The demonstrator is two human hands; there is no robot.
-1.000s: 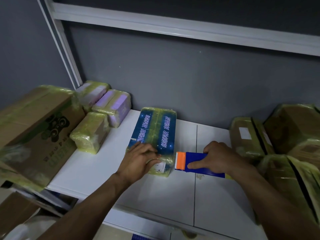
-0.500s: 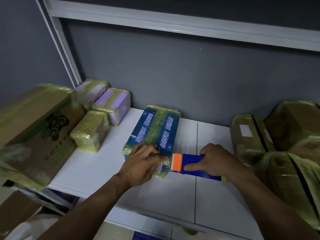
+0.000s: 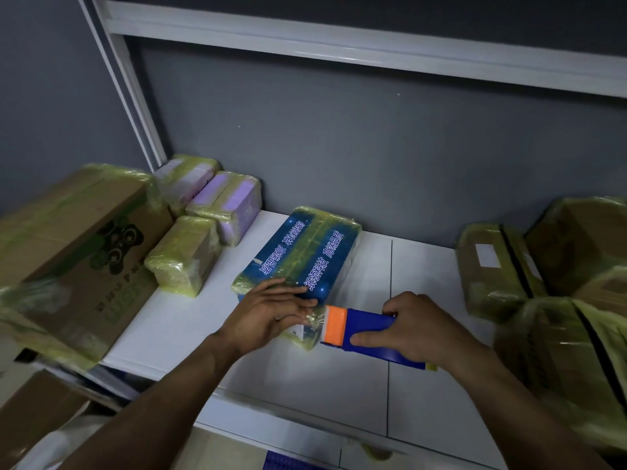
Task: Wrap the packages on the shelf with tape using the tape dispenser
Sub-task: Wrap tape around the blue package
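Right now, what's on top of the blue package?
The left hand lies flat on the near end of the blue package, over yellowish tape. The hand hides part of a white label.

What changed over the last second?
The right hand has eased the tape dispenser slightly left, its orange head now against the near corner of the blue package. Nothing grasped or released. The left hand stays flat on that package; other packages unmoved.

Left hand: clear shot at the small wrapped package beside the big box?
Probably yes. The left hand rests on the blue package, and only bare shelf lies between it and the small package. It would have to leave the blue package first.
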